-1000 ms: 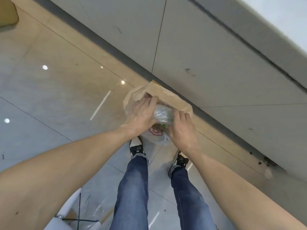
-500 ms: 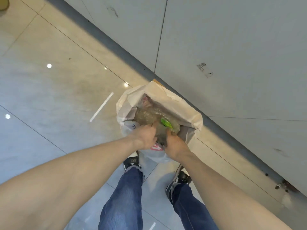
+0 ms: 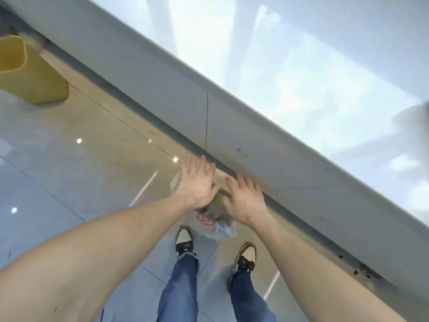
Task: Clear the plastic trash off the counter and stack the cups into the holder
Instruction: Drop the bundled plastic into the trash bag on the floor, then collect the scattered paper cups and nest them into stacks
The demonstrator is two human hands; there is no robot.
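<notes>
A paper trash bag stands on the floor against the counter's base, mostly hidden behind my hands. Crumpled clear plastic trash with a green scrap and a red-printed plastic bag shows between and below my hands. My left hand hovers above the bag, fingers spread, holding nothing. My right hand is beside it, also open and empty. No cups or holder are in view.
The pale glossy countertop runs diagonally across the upper right, its grey front panel below it. A yellow bin stands on the tiled floor at upper left. My two shoes are just behind the bag.
Both hands have let go of the plastic trash and lifted out of the bag with fingers spread. The view has swung up, bringing the countertop and the yellow bin into sight.
</notes>
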